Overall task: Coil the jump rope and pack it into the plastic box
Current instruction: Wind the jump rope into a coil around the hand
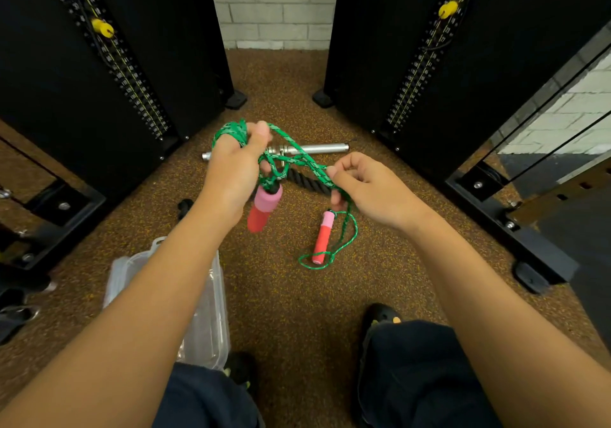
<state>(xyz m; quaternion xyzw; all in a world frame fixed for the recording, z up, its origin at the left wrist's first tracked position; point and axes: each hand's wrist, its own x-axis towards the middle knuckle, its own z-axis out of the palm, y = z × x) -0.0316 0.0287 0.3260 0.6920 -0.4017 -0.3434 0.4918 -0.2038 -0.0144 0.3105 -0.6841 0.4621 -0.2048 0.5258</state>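
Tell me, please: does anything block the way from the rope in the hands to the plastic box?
Nothing solid blocks it. The plastic box stands on the floor, partly hidden under the left forearm. One handle with a loop of green rope hangs uncoiled below the right hand.

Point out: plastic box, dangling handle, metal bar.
plastic box (211, 315), head view, clear right wall.
dangling handle (322, 239), head view, red lower grip.
metal bar (325, 148), head view, right half of shaft.
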